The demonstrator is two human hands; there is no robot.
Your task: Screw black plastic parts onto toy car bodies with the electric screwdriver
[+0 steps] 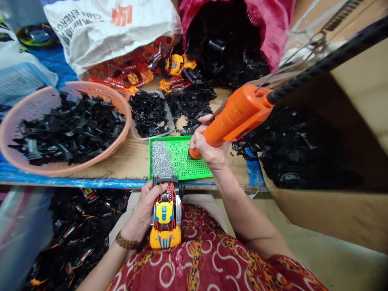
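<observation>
Red patterned cloth (212, 262) nearest, over the lap, cut off by the bottom edge.

Cardboard box (348, 218) at right, running out of frame, black parts inside mostly lost in shadow.

Pink basket (18, 121) at left on the counter (133, 159), heaped with black plastic parts, single shapes hard to tell apart.

White sack (100, 28) far left, lettering upside down and only partly readable, red and orange pieces spilling from its mouth.

Dark red bag (273, 24) far centre, top cut off, contents one black mass.

More dark pieces below the counter at near left, blurred behind a clear sheet.

Orange screwdriver (236, 115) slanting down from the right, black coiled cable (327, 60) leaving the frame at far right. Nose over the green tray (182, 155), bit too small to make out.

Green tray at the counter's near edge, grey screws (160, 159) piled in its left part.

Toy car (166, 214) over the lap, just near of the counter edge, yellow nose toward the camera, underside hidden.

Right hand (209, 149) over the tray's right part, fingers closed tight round the screwdriver's front end.

Left hand (145, 208) at the car's left side, fingers wrapped round its rear, tips hidden behind the body.

Clear tray (150, 113) of small black parts just beyond the green one.

Bracelet (127, 242) on the left wrist.
</observation>
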